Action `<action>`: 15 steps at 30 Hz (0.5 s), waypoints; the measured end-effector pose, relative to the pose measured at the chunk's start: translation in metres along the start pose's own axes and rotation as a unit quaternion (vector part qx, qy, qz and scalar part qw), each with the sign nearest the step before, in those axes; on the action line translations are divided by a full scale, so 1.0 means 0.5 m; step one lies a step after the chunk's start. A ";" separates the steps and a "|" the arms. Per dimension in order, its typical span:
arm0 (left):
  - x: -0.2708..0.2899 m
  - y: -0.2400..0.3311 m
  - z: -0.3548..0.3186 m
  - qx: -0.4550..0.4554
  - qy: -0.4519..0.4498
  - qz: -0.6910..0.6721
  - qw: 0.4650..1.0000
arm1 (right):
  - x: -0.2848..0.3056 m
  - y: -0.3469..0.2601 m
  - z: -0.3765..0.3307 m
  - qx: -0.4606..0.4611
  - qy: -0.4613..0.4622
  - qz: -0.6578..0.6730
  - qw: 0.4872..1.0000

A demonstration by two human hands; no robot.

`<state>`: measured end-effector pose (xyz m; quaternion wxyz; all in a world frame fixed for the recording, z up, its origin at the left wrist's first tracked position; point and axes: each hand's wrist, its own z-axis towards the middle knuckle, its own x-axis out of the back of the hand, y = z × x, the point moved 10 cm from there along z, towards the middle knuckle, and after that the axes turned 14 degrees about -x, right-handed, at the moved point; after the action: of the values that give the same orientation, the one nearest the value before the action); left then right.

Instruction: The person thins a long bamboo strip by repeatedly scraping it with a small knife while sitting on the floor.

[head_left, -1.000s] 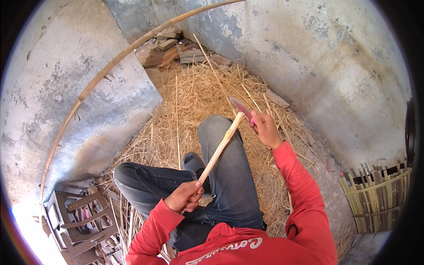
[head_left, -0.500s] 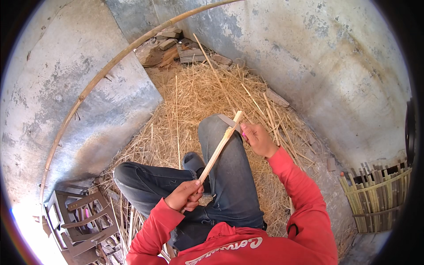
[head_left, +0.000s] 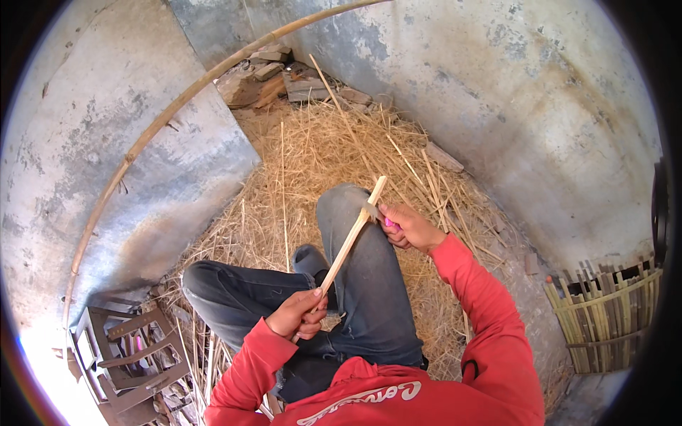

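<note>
My left hand point(head_left: 298, 313) is closed around the lower end of a pale bamboo strip point(head_left: 344, 251). The strip slants up and away across my raised right knee, its far end sticking out past it. In my right hand point(head_left: 410, 225) is a knife point(head_left: 372, 211) with a pink handle, its fingers wrapped round the grip. The blade meets the strip a little below the far end, and most of it is hidden there by the strip and my fingers.
Straw and shavings point(head_left: 312, 156) cover the floor, with long thin sticks lying on them. Bricks point(head_left: 270, 64) are piled in the far corner. A curved bamboo pole point(head_left: 153, 128) leans along the left wall. At left stands a brown wooden stool point(head_left: 135, 348), at right a slatted bamboo basket point(head_left: 611, 319).
My right hand has drawn the knife slightly toward me along the bamboo strip. The strip's far end has shifted a little left; my left hand keeps its place.
</note>
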<state>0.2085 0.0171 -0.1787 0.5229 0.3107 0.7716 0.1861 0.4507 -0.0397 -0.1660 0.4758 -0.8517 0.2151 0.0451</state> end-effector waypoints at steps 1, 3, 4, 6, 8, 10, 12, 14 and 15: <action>-0.005 0.002 0.001 0.000 0.000 0.001 1.000 | 0.006 -0.011 -0.006 0.021 0.016 0.032 0.999; 0.011 0.017 0.006 -0.033 0.054 0.100 0.993 | 0.011 -0.026 -0.016 0.041 0.032 0.064 0.997; 0.009 0.016 0.008 -0.033 0.054 0.100 0.993 | 0.032 -0.044 -0.029 0.080 0.090 0.044 0.992; 0.016 0.045 0.010 -0.099 0.071 0.212 0.970 | 0.051 -0.067 -0.049 0.118 0.148 0.024 0.982; 0.018 0.062 0.006 -0.122 0.085 0.278 0.949 | 0.063 -0.092 -0.061 0.139 0.192 -0.053 0.970; 0.017 0.081 0.002 -0.146 0.096 0.344 0.923 | 0.081 -0.091 -0.062 0.121 0.175 -0.021 0.977; 0.005 0.098 -0.001 -0.178 0.080 0.406 0.893 | 0.091 -0.102 -0.061 0.104 0.156 0.010 0.982; 0.017 0.094 0.002 -0.190 0.079 0.433 0.878 | 0.063 -0.114 -0.057 0.039 0.111 -0.106 0.987; 0.018 0.097 0.004 -0.200 0.076 0.459 0.862 | 0.057 -0.118 -0.059 0.040 0.111 -0.106 0.987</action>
<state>0.2217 0.0587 -0.1559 0.3689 0.5037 0.5252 0.5783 0.4968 -0.0464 -0.1115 0.4850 -0.8494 0.1772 -0.1092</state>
